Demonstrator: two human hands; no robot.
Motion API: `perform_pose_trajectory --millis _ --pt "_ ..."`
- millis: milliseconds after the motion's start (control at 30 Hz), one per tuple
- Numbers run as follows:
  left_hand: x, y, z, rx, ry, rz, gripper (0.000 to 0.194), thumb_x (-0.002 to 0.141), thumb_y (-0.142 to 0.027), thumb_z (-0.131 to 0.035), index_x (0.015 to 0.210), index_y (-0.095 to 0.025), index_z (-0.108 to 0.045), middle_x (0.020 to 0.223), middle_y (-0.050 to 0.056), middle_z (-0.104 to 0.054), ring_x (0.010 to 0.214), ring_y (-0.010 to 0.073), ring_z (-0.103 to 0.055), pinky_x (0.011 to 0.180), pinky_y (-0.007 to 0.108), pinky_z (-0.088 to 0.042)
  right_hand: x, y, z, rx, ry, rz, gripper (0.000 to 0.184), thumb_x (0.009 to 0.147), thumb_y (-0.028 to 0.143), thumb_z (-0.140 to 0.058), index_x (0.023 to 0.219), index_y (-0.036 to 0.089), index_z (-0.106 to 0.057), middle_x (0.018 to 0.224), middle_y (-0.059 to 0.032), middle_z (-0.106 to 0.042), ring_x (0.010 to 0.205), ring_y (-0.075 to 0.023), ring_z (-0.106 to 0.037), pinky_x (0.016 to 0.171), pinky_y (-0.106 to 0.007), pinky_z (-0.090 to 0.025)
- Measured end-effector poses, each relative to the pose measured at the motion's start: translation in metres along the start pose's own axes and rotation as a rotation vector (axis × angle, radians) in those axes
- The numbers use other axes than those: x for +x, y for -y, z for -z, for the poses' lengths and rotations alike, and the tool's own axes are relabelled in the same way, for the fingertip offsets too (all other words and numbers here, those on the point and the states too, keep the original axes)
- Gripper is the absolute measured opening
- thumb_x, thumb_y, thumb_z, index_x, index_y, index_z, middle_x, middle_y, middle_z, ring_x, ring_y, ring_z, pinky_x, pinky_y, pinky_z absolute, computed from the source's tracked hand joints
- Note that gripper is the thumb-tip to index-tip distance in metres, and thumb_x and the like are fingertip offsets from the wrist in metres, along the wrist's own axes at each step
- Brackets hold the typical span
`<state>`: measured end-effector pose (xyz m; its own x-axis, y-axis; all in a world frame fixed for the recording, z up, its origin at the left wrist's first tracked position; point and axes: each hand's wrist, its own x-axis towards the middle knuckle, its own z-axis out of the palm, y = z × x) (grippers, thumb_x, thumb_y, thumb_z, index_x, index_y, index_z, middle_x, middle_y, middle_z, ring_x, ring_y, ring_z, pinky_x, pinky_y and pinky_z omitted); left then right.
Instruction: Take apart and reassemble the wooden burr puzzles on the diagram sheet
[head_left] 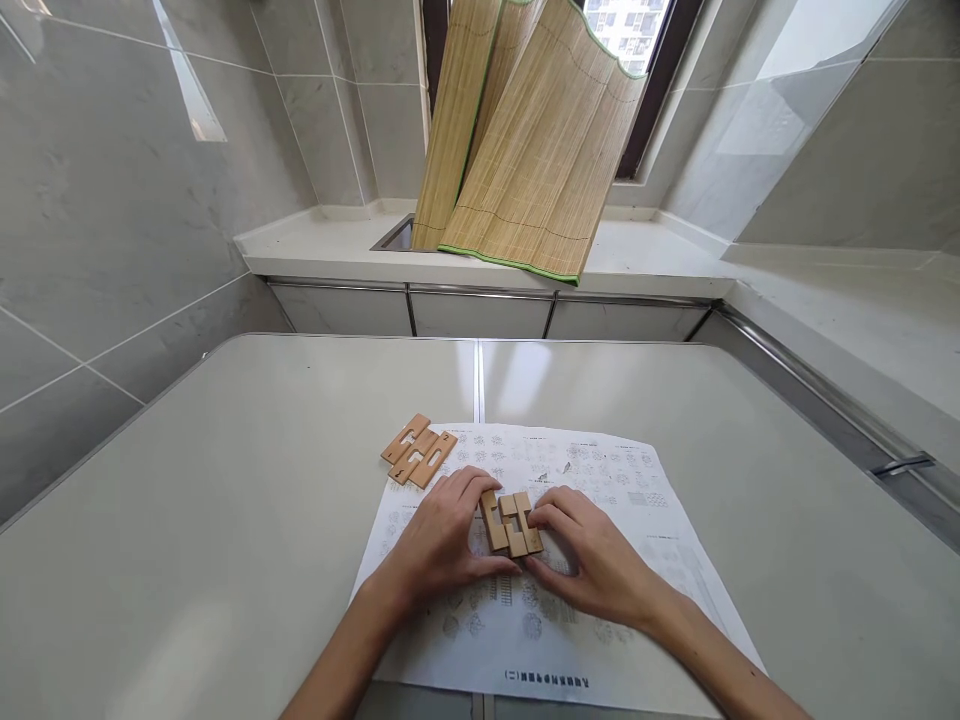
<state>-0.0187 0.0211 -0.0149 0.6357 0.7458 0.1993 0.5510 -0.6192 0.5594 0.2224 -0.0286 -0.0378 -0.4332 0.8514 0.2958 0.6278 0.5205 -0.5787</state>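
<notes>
Notched wooden puzzle blocks point(513, 524) lie close together on a printed paper sheet point(600, 640), forming a squarish cluster with a gap in the middle. My left hand point(450, 525) curves round the cluster's left side, fingertips at the upper left block and thumb along the near edge. From the right, my right hand point(589, 550) grips the cluster, with its index finger on the right block and thumb at the near right corner. Flat wooden pieces with cut-out slots point(418, 452) rest beyond my left hand, at the sheet's far left corner.
The sheet lies on a pale glossy table point(187, 560) with a seam down its middle. Past the table's far edge is a white counter point(315, 245) with a sink point(394, 235). A bamboo mat with green edging point(540, 150) leans there before the window.
</notes>
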Motion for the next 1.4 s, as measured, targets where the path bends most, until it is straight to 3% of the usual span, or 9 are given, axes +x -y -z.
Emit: perform_pose_trajectory --millis 133,367,933,1100,1233,1400 --pt "0.000 -0.004 -0.001 -0.022 0.035 -0.048 0.077 0.072 -0.046 -0.093 0.132 -0.022 -0.052 0.132 0.012 -0.065 0.116 0.0320 -0.064 0.098 0.046 -0.053 0.000 0.000 0.000 0.026 0.013 0.006 0.032 0.088 0.019 -0.075 0.114 0.026 -0.059 0.111 -0.0084 -0.066 0.097 -0.0272 -0.063 0.080 -0.042 -0.055" --pt "0.002 -0.009 -0.001 -0.043 0.078 -0.052 0.058 0.083 -0.040 -0.086 0.131 -0.026 -0.056 0.130 0.006 -0.070 0.109 0.0285 -0.065 0.094 0.043 -0.051 0.001 0.002 0.003 0.040 0.024 0.046 0.035 0.087 0.014 -0.072 0.117 0.026 -0.060 0.112 -0.0086 -0.066 0.099 -0.0265 -0.063 0.082 -0.042 -0.055" --pt "0.003 -0.009 -0.001 -0.096 0.064 0.020 0.055 0.081 -0.036 -0.087 0.128 -0.026 -0.059 0.123 0.004 -0.074 0.102 0.0264 -0.065 0.088 0.040 -0.052 0.002 0.003 0.006 0.079 0.058 0.060 0.034 0.088 0.014 -0.068 0.118 0.026 -0.058 0.115 -0.0086 -0.065 0.102 -0.0266 -0.061 0.085 -0.042 -0.054" --pt "0.002 -0.006 -0.003 -0.094 0.041 0.029 0.056 0.080 -0.036 -0.087 0.128 -0.026 -0.060 0.122 0.005 -0.075 0.101 0.0267 -0.066 0.087 0.040 -0.054 0.002 0.003 0.010 0.181 0.065 -0.007 0.039 0.083 0.011 -0.068 0.117 0.026 -0.056 0.111 -0.0063 -0.065 0.101 -0.0257 -0.061 0.087 -0.042 -0.052" --pt "0.001 -0.008 -0.001 -0.076 0.024 0.040 0.055 0.079 -0.036 -0.087 0.128 -0.027 -0.062 0.122 0.004 -0.075 0.102 0.0262 -0.067 0.087 0.039 -0.055 0.002 0.002 0.010 0.245 0.030 -0.106 0.033 0.086 0.015 -0.067 0.115 0.026 -0.055 0.103 -0.0039 -0.065 0.093 -0.0233 -0.062 0.085 -0.040 -0.052" --pt "-0.014 -0.010 0.014 -0.019 -0.050 0.110 0.057 0.079 -0.036 -0.085 0.131 -0.027 -0.062 0.124 0.006 -0.074 0.110 0.0278 -0.069 0.092 0.040 -0.057 0.004 0.002 0.008 0.262 0.006 -0.146 0.025 0.092 0.017 -0.063 0.114 0.026 -0.057 0.100 -0.0030 -0.065 0.090 -0.0215 -0.063 0.083 -0.038 -0.052"
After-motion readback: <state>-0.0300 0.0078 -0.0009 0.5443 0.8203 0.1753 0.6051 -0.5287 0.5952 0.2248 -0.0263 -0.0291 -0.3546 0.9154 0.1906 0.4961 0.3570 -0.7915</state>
